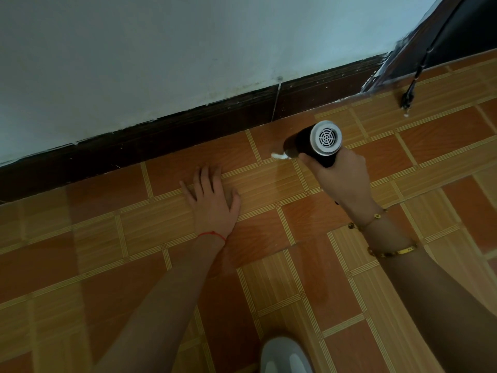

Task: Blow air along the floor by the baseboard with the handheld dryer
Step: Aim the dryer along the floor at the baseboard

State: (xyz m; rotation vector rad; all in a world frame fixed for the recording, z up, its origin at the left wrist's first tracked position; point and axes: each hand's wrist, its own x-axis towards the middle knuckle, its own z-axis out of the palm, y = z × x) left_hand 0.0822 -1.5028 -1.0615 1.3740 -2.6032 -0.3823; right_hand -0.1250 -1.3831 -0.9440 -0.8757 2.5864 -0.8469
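Down low, the right hand [341, 173] is wrapped tight around the handle of the handheld dryer [313, 142]. The dryer has a black round body and a silver back end with a little round grille full of holes. That silver end faces up toward the camera, and the black front end points down and to the left, at the floor [269, 238] close to the baseboard [188, 130]. The dryer sits on the right side of the scene, just above the floor and near the wall. A small white bit [279, 156] lies on the floor right by the dryer's front end.

The left hand [212, 197] is open and flat on the floor, fingers spread and pointing to the baseboard. It holds nothing. A thin red string [212, 234] goes around its wrist. The right wrist wears two gold bracelets [392, 251].

The floor is made of orange and tan tiles with stripy lines. The baseboard is dark brown and runs along the bottom of a pale wall [188, 49]. Far off on the right, a black cord [419, 65] hangs down to the floor beside a dark door frame. At the near edge, a grey shoe tip [285, 356] peeks in.
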